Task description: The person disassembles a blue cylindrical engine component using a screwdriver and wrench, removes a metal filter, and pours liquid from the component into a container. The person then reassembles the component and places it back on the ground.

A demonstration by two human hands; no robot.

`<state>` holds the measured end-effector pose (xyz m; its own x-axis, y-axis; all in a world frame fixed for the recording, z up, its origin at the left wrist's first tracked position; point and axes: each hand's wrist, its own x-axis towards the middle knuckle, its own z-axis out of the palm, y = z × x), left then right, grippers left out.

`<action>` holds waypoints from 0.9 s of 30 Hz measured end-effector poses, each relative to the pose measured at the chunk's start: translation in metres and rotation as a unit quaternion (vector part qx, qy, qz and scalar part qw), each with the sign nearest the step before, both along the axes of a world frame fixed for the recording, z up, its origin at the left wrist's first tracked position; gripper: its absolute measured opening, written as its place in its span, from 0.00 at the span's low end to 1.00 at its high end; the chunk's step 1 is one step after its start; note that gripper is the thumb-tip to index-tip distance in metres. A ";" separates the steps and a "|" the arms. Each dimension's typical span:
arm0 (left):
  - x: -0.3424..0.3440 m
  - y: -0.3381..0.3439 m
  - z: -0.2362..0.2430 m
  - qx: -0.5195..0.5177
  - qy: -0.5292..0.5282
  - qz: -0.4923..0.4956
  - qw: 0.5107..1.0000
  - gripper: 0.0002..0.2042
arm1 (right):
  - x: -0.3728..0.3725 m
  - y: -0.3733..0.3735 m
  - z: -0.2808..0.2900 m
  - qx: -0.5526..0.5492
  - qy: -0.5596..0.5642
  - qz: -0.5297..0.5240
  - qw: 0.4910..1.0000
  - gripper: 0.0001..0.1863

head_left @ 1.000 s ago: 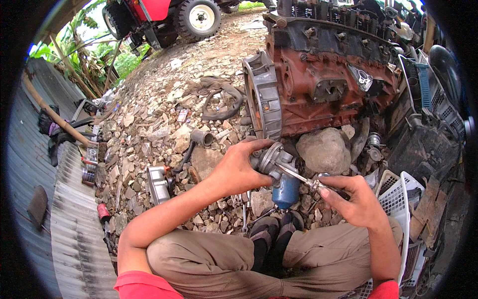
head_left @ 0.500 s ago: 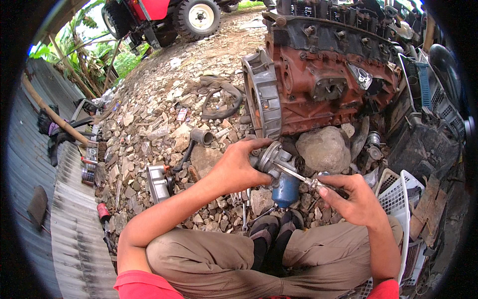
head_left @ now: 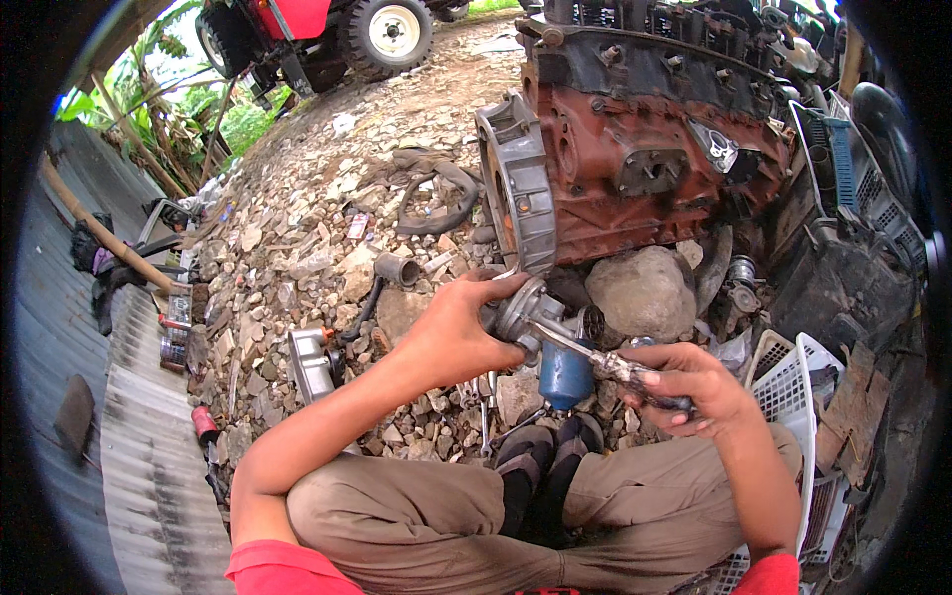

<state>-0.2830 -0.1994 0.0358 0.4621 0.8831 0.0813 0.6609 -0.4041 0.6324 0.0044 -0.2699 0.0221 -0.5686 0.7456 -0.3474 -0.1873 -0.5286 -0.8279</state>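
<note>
A: What is your left hand [head_left: 458, 322] holding?

B: It is gripping a round grey metal part [head_left: 517, 309], thumb and fingers wrapping its near side. You are holding it up over the gravel [head_left: 297, 233], out past your shoes [head_left: 523, 458]. A blue canister [head_left: 565, 379] is hanging or standing just below; whether you are holding both as one piece, I cannot tell.

A: And your right hand [head_left: 696, 389]?

B: That one is closing around the handle of a screwdriver-like tool [head_left: 623, 371], its bright shaft slanting up and left to the part.

A: So which step are you on?

B: You are probably working a fastener on the part, though the tip is too small to read.

A: What is the next move asking of you?

B: Likely, it is calling for a firm left grip and a straight shaft; a crooked tip could be slipping toward your fingers.
</note>
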 end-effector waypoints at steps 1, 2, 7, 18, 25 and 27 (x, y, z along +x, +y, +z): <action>-0.001 -0.001 0.001 -0.004 0.000 0.010 1.000 0.35 | -0.004 -0.001 -0.003 -0.006 0.015 0.000 1.000 0.23; -0.003 -0.001 -0.001 0.014 0.010 0.008 1.000 0.35 | -0.008 -0.006 -0.001 0.068 -0.095 -0.001 0.993 0.23; -0.008 0.001 -0.004 0.042 0.024 0.002 0.999 0.35 | -0.025 -0.018 -0.002 0.510 -0.312 -0.068 0.799 0.27; -0.004 0.000 -0.003 0.062 0.017 0.018 0.998 0.35 | -0.028 -0.016 -0.003 0.502 -0.282 -0.135 0.806 0.14; 0.000 0.000 -0.003 0.078 0.009 0.004 0.997 0.34 | -0.025 -0.021 0.010 0.280 -0.265 -0.094 0.918 0.15; 0.003 -0.002 -0.001 0.059 0.007 0.002 0.998 0.34 | -0.025 -0.020 0.012 0.221 -0.251 -0.065 0.940 0.16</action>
